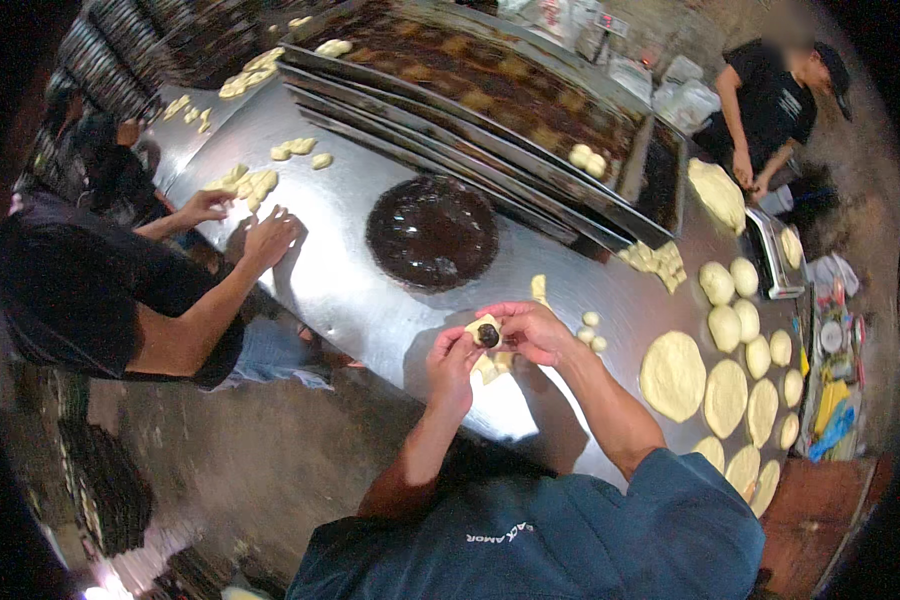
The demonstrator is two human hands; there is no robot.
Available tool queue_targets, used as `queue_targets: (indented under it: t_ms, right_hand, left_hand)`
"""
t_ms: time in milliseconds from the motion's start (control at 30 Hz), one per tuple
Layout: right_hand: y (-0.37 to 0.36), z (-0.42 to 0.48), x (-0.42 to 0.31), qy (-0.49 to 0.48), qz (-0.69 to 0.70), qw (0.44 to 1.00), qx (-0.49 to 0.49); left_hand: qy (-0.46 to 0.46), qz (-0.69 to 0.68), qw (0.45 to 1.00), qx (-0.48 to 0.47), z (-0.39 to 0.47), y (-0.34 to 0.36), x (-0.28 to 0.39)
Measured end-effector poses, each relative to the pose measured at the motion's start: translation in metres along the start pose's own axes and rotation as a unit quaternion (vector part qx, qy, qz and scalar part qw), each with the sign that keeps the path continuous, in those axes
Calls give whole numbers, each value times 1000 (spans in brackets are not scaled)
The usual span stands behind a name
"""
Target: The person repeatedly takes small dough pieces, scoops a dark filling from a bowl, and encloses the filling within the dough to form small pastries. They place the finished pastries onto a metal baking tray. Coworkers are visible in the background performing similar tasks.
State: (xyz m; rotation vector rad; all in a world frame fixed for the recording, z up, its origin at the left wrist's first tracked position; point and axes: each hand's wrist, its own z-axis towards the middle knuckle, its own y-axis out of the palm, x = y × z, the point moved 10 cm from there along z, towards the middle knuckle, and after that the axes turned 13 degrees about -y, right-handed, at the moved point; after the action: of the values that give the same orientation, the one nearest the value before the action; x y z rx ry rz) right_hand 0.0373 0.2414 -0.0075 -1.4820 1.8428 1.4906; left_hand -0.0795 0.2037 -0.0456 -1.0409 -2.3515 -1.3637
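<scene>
Between my two hands is a small flattened piece of pale dough (473,327) with a dark ball of filling (488,335) on it. My left hand (451,366) pinches the dough's left side with thumb and fingertips. On the opposite side, the fingers of my right hand (532,330) grip its edge. Pieces of cut dough (493,367) lie on the metal table just below my hands, partly covered by them. Beyond them sits a wide round mass of dark, glossy filling (431,232). A short dough strip (540,289) and several small dough balls (591,319) lie beside my right hand.
Stacked metal trays (450,150) border the table's (322,247) far side. Flattened dough rounds (673,376) and dough balls (724,328) cover the right end, near a scale (776,255). On the left a co-worker's hands (270,238) handle dough pieces (255,184). Another person (769,105) stands at far right.
</scene>
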Motion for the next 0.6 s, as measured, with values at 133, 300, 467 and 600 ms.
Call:
queue_targets:
  t_ms: [133,300,467,600]
  right_hand:
    - [-31,-48,-1,-114,-93,988,54]
    - [1,-120,-46,-397,-568,710,129]
    - [12,-131,-49,-338,-565,752,16]
    - [41,-122,-74,-356,-499,790,-6]
  left_hand:
    - [-8,7,1000,0,-20,11,-23]
    - [52,220,974,14,-45,34,-38]
    - [182,318,927,-79,-69,57,-5]
    - [-38,188,960,-202,-50,53,-20]
